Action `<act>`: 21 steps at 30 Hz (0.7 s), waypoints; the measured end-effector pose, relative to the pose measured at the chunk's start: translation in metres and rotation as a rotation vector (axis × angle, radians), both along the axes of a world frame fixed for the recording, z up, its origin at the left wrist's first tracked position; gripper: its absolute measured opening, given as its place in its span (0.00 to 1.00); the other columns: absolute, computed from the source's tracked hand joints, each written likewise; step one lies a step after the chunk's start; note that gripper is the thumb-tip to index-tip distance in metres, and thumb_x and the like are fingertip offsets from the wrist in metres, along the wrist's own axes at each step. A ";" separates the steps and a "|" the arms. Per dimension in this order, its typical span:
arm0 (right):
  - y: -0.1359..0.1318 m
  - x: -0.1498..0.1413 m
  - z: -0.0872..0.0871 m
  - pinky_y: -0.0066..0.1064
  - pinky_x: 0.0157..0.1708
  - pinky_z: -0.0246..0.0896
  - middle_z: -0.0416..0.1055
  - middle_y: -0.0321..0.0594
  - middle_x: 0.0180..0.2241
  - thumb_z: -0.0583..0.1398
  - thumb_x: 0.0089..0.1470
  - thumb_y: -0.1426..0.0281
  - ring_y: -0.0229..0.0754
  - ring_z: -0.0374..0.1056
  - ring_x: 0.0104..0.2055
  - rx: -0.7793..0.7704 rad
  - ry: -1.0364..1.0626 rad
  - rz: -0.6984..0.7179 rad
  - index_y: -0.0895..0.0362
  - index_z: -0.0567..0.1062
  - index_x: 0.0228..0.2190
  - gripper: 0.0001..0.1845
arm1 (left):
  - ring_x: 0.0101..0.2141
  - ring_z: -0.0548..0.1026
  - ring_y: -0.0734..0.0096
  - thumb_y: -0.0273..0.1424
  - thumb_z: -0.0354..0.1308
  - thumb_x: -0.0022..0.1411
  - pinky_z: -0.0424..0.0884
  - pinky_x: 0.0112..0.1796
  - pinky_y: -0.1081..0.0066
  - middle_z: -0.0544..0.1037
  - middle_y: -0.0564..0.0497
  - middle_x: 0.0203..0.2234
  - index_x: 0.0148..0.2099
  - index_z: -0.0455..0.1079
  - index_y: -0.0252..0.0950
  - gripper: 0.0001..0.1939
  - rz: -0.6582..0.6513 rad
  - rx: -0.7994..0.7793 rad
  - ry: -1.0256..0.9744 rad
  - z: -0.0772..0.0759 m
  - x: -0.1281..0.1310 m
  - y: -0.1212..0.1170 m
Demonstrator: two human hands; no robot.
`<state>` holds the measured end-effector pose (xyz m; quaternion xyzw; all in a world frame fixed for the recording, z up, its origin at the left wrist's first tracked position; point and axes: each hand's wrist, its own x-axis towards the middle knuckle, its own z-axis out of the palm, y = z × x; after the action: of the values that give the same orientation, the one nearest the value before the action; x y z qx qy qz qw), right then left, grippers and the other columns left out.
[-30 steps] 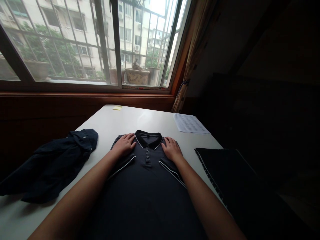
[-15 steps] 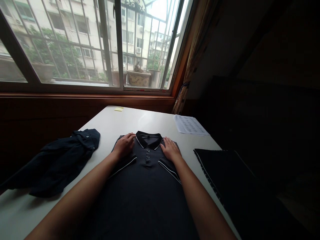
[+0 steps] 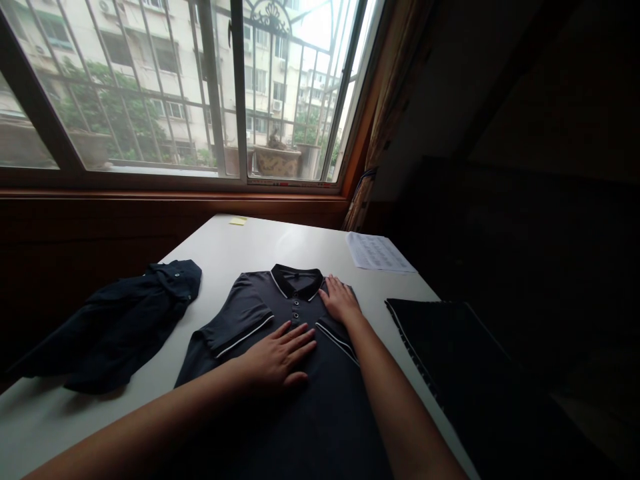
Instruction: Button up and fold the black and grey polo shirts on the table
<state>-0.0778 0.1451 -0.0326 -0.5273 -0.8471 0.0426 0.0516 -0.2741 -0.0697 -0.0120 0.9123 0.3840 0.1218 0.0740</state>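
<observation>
A dark grey polo shirt [image 3: 330, 393] lies front up on the white table, its black collar edged in white at the far end. Both short sleeves, trimmed with white lines, are folded inward over the chest. My left hand [image 3: 280, 357] rests open on the chest below the button placket, fingers spread and pointing right. Beside the collar, my right hand [image 3: 341, 298] lies flat on the right shoulder of the shirt, fingers stretched out. Neither hand grips the fabric. My forearms cover parts of the shirt's sides, and its lower end fades into shadow.
On the left of the white table [image 3: 240, 250] lies a crumpled dark blue buttoned garment [image 3: 130, 313]. A dark folded cloth [image 3: 445, 340] lies on the right. Printed papers [image 3: 380, 252] and a yellow sticky note [image 3: 239, 221] are near the back edge, below a barred window.
My left hand has moved from the left shoulder down and right to the middle of the chest, uncovering the left sleeve. My right hand stays at the right shoulder.
</observation>
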 end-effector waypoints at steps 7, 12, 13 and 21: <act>0.002 0.000 -0.002 0.42 0.70 0.29 0.39 0.44 0.72 0.40 0.69 0.52 0.45 0.35 0.74 -0.006 -0.016 -0.006 0.62 0.49 0.69 0.37 | 0.70 0.45 0.55 0.49 0.44 0.73 0.37 0.69 0.53 0.45 0.45 0.71 0.75 0.36 0.41 0.37 -0.044 -0.004 0.004 0.007 0.002 -0.040; 0.003 0.000 -0.002 0.42 0.70 0.29 0.38 0.43 0.72 0.40 0.68 0.52 0.45 0.34 0.74 -0.014 -0.019 -0.005 0.62 0.48 0.69 0.38 | 0.70 0.44 0.54 0.48 0.45 0.73 0.38 0.69 0.51 0.44 0.44 0.71 0.75 0.37 0.38 0.37 -0.133 -0.063 0.010 0.026 0.007 -0.075; 0.004 0.000 -0.003 0.42 0.70 0.29 0.38 0.43 0.73 0.40 0.68 0.51 0.45 0.34 0.74 -0.015 -0.019 -0.004 0.61 0.48 0.70 0.38 | 0.70 0.45 0.55 0.47 0.46 0.73 0.39 0.69 0.51 0.45 0.45 0.71 0.75 0.38 0.39 0.37 -0.159 -0.061 0.001 0.030 0.008 -0.082; 0.007 0.001 -0.007 0.42 0.70 0.30 0.40 0.43 0.72 0.41 0.68 0.51 0.45 0.36 0.73 0.005 0.005 -0.001 0.61 0.49 0.69 0.38 | 0.66 0.57 0.76 0.31 0.38 0.76 0.44 0.68 0.71 0.58 0.53 0.67 0.71 0.53 0.37 0.24 -0.402 -0.045 -0.044 0.020 0.037 -0.111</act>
<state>-0.0767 0.1521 -0.0398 -0.5274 -0.8468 0.0417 0.0549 -0.2376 -0.1806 0.0084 0.9658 0.1950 0.1158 0.1258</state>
